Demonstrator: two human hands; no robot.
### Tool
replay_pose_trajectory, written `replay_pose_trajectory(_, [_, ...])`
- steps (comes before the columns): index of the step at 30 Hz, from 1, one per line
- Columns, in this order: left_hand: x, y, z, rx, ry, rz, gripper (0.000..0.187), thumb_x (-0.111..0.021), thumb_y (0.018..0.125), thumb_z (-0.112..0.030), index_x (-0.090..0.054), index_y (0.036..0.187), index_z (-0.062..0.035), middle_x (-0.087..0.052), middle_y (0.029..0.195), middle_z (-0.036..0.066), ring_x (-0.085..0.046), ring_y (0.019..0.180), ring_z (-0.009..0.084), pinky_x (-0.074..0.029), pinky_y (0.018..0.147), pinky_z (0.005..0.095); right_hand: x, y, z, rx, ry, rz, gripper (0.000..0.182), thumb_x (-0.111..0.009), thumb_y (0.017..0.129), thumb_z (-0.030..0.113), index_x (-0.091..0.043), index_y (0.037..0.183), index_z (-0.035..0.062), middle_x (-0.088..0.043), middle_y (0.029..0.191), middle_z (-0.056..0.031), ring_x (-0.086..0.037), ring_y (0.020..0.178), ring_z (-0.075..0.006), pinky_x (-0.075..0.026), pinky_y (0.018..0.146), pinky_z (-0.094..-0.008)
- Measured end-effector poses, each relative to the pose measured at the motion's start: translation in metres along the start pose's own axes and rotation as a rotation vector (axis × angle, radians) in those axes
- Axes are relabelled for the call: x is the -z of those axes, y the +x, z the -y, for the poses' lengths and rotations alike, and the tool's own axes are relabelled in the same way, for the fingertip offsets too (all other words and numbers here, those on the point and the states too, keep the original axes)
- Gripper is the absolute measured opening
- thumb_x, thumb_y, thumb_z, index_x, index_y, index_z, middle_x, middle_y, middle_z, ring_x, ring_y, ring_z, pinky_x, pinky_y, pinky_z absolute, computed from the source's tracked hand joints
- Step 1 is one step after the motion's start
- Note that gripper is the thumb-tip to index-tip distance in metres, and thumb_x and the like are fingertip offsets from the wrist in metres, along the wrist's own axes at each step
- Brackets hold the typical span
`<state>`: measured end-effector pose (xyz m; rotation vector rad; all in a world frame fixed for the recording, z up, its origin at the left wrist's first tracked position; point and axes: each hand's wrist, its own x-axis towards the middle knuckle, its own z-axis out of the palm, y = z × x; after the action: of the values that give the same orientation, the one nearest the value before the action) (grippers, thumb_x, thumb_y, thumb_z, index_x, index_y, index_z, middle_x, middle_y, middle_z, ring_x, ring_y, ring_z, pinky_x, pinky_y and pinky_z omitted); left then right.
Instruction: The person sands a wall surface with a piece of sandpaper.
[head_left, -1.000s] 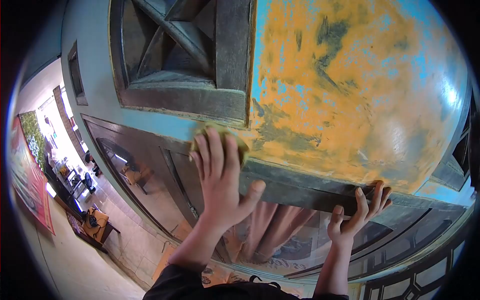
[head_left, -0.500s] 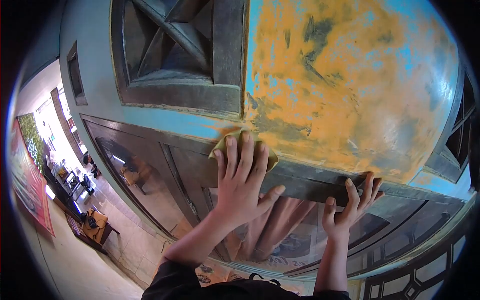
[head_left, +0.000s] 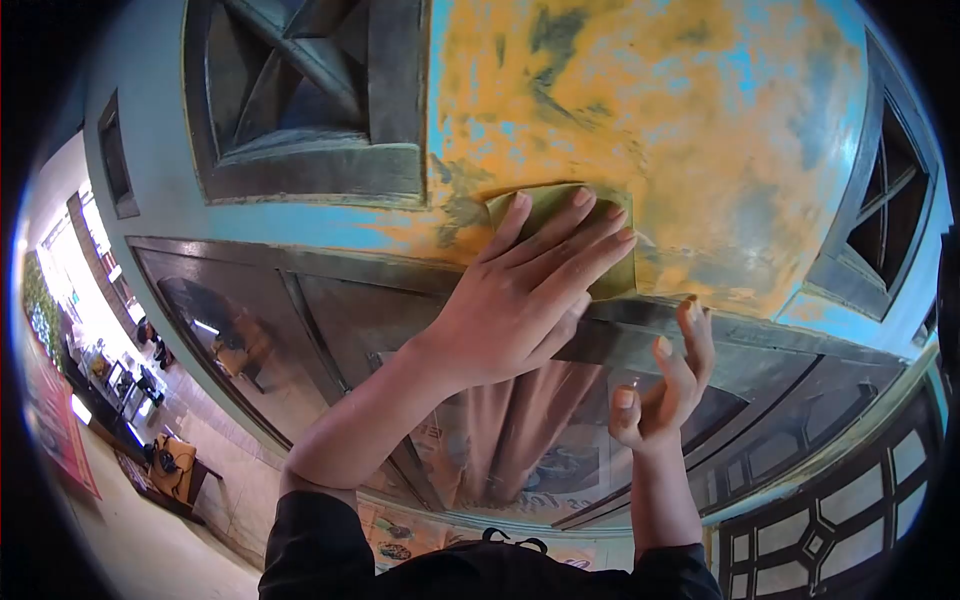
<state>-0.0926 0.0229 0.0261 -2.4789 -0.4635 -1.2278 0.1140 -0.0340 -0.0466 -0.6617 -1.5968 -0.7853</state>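
My left hand (head_left: pixel 530 280) presses a greenish-brown sheet (head_left: pixel 618 270), which looks like sandpaper, flat against the lower part of the patchy orange and blue wall (head_left: pixel 710 170). Its fingers lie over the sheet, and the sheet's edges show above and to the right of them. To the right, my right hand (head_left: pixel 670 385) is raised near the dark wooden frame (head_left: pixel 640 318) under the painted wall. Its fingers are apart and somewhat curled, with nothing in them.
Above left is a dark vent frame (head_left: pixel 310 175) with crossed bars; another vent (head_left: pixel 885 200) is at the right. Glass panes and a pink curtain (head_left: pixel 530 430) lie below. At the far left are a chair (head_left: pixel 172 465) and a crouching person (head_left: pixel 152 340).
My left hand has moved right and up with the sheet, from the wooden frame's edge onto the orange wall. My right hand's fingers have come away from the frame. The view has shifted.
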Motion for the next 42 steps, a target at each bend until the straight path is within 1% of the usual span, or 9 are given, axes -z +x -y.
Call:
replay_pose_trajectory(2, [0.001, 0.010, -0.004, -0.031, -0.152, -0.034, 0.061, -0.047, 0.088, 0.005, -0.039, 0.148, -0.0069, -0.039, 0.155, 0.012, -0.030, 0.147, 0.0301, -0.007, 0.121, 0.0536, 0.000, 0.003, 0.000, 0.023, 0.068, -0.004, 0.043, -0.054, 0.097, 0.043, -0.056, 0.123, 0.0087, -0.053, 0.134, -0.0254, -0.050, 0.128, -0.0438, -0.029, 0.112, -0.0575])
replay_pose_trajectory(8, [0.008, 0.026, -0.009, -0.082, -0.337, 0.067, 0.063, -0.041, 0.086, 0.008, -0.035, 0.147, -0.0045, -0.041, 0.154, 0.012, -0.024, 0.149, 0.0312, -0.003, 0.121, 0.0549, -0.005, 0.013, 0.016, 0.138, 0.043, 0.093, 0.033, -0.056, 0.092, 0.034, -0.066, 0.119, 0.0174, -0.060, 0.129, -0.0112, -0.055, 0.126, -0.0319, -0.027, 0.115, -0.0565])
replay_pose_trajectory(12, [0.006, 0.020, 0.008, -0.152, -0.508, 0.004, 0.057, -0.042, 0.093, 0.000, -0.028, 0.148, -0.0045, -0.042, 0.151, 0.022, -0.022, 0.150, 0.0315, -0.006, 0.121, 0.0508, -0.011, 0.022, 0.015, -0.098, -0.196, 0.221, 0.044, -0.061, 0.085, 0.035, -0.064, 0.127, 0.0209, -0.058, 0.134, -0.0069, -0.052, 0.127, -0.0259, -0.014, 0.117, -0.0527])
replay_pose_trajectory(16, [0.003, 0.014, 0.009, -0.157, -0.702, -0.215, 0.051, -0.052, 0.091, -0.012, -0.045, 0.140, 0.0002, -0.054, 0.141, 0.020, -0.037, 0.142, 0.0394, -0.023, 0.119, 0.0490, -0.016, 0.019, 0.011, -0.089, -0.468, 0.313, 0.050, -0.060, 0.087, 0.039, -0.060, 0.135, 0.0254, -0.052, 0.144, -0.0011, -0.044, 0.135, -0.0217, -0.007, 0.116, -0.0533])
replay_pose_trajectory(23, [0.025, -0.011, 0.037, -0.194, -0.036, -0.411, 0.037, -0.054, 0.091, -0.029, -0.064, 0.115, -0.0023, -0.065, 0.125, 0.018, -0.053, 0.128, 0.0386, -0.033, 0.111, 0.0493, 0.004, 0.027, -0.025, -0.277, -0.632, 0.127, 0.059, -0.053, 0.093, 0.049, -0.051, 0.144, 0.0188, -0.040, 0.154, -0.0096, -0.029, 0.145, -0.0327, 0.005, 0.117, -0.0550])
replay_pose_trajectory(27, [0.019, -0.004, 0.043, -0.066, 0.370, -0.365, 0.034, -0.056, 0.088, -0.025, -0.069, 0.116, -0.0126, -0.059, 0.135, 0.011, -0.046, 0.134, 0.0369, -0.028, 0.113, 0.0526, -0.033, -0.005, 0.011, -0.119, -0.511, 0.377, 0.063, -0.050, 0.095, 0.052, -0.048, 0.146, 0.0154, -0.033, 0.158, -0.0131, -0.019, 0.149, -0.0352, 0.012, 0.115, -0.0616])
replay_pose_trajectory(32, [0.010, -0.003, 0.035, 0.038, 0.458, -0.348, 0.035, -0.051, 0.090, -0.022, -0.069, 0.120, -0.0180, -0.055, 0.141, 0.009, -0.041, 0.139, 0.0361, -0.020, 0.117, 0.0520, -0.020, 0.005, -0.013, -0.414, -0.566, 0.038, 0.059, -0.054, 0.090, 0.059, -0.061, 0.133, 0.0185, -0.053, 0.138, -0.0117, -0.028, 0.145, -0.0366, 0.011, 0.110, -0.0722])
replay_pose_trajectory(35, [0.007, -0.001, 0.034, 0.041, 0.470, -0.359, 0.035, -0.050, 0.091, -0.022, -0.069, 0.120, -0.0195, -0.054, 0.142, 0.009, -0.041, 0.140, 0.0360, -0.019, 0.118, 0.0516, -0.040, -0.004, 0.021, -0.262, -0.512, 0.381, 0.062, -0.053, 0.091, 0.058, -0.058, 0.137, 0.0163, -0.052, 0.140, -0.0124, -0.027, 0.145, -0.0368, 0.015, 0.111, -0.0676])
replay_pose_trajectory(42, [0.009, -0.004, 0.037, 0.035, 0.492, -0.354, 0.034, -0.048, 0.093, -0.023, -0.070, 0.120, -0.0214, -0.054, 0.143, 0.009, -0.042, 0.138, 0.0367, -0.024, 0.115, 0.0521, -0.038, -0.015, 0.012, -0.431, -0.475, 0.189, 0.064, -0.053, 0.091, 0.060, -0.058, 0.137, 0.0168, -0.048, 0.144, -0.0126, -0.026, 0.146, -0.0370, 0.013, 0.112, -0.0677])
